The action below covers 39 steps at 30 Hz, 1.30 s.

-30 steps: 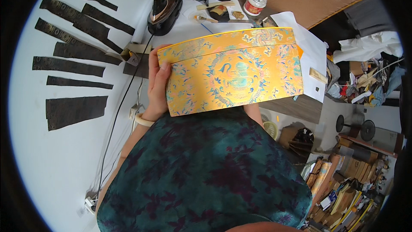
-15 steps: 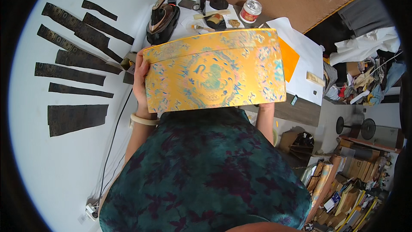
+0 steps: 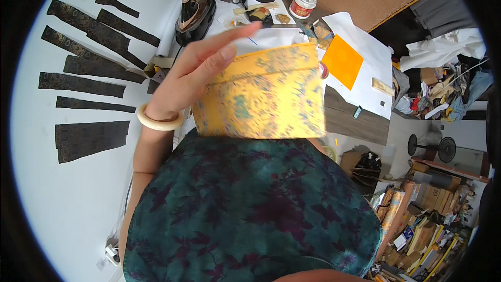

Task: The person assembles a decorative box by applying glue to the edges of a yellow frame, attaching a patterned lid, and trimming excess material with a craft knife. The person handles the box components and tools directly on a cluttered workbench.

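Yellow patterned piece (image 3: 266, 94), centre of the frame, blurred, its long seam running just below the upper edge, and it sits right up against the dark green garment (image 3: 250, 203), a spot that probably gives both arms an easy reach! Over its upper left corner comes the left hand (image 3: 188, 75), fingers stretched out, thumb apart from them, clamped on nothing; whether the palm brushes the surface, nobody can tell from here. And the right hand? Hidden behind the piece, grip impossible to read, only the right forearm (image 3: 315, 144) peeking out at the lower right corner, so it presumably bears the weight from behind. Right of centre, an orange square (image 3: 343, 62) lies flat on white paper (image 3: 373, 81), which likely keeps it clean off the dark tabletop (image 3: 360, 120). Upper left of centre, the iron (image 3: 195, 21) is parked well apart from the piece, a sensible place for something that may be hot.
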Available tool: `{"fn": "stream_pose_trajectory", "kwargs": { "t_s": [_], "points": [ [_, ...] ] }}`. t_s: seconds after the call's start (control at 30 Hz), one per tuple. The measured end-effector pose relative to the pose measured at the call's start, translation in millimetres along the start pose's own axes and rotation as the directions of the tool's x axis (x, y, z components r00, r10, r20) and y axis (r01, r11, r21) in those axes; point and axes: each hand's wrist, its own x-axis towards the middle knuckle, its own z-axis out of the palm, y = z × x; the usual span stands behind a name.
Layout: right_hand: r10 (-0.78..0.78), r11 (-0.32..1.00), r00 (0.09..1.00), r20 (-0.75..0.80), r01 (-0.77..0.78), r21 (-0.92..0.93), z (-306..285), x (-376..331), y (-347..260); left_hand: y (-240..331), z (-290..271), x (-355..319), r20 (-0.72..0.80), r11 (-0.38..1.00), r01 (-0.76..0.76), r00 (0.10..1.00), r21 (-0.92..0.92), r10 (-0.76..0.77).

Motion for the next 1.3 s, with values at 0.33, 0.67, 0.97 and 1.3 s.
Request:
{"fn": "stream_pose_trajectory", "kwargs": {
  "t_s": [0.33,0.67,0.97,1.3],
  "points": [
    [0.031,0.995,0.995,-0.095,-0.04,-0.094,-15.1,-1.5,-6.6,-56.1,-42.1,-24.8,-0.036,0.957,0.197,0.977,-0.211,-0.209],
    [0.062,0.98,0.982,-0.178,-0.094,-0.177,-24.7,-9.0,-13.9,-81.7,15.4,-33.0,-0.374,0.866,-0.053,0.914,-0.496,-0.159],
    [0.061,0.957,0.963,-0.263,-0.132,-0.258,-39.5,-14.7,-23.1,-84.8,2.1,-31.4,-0.313,0.937,0.023,0.939,-0.349,-0.14],
    [0.048,0.948,0.946,-0.321,-0.144,-0.284,-54.8,-15.6,-29.4,-108.9,1.3,-28.7,-0.33,0.957,0.035,0.934,-0.289,-0.134]
  ]
}}
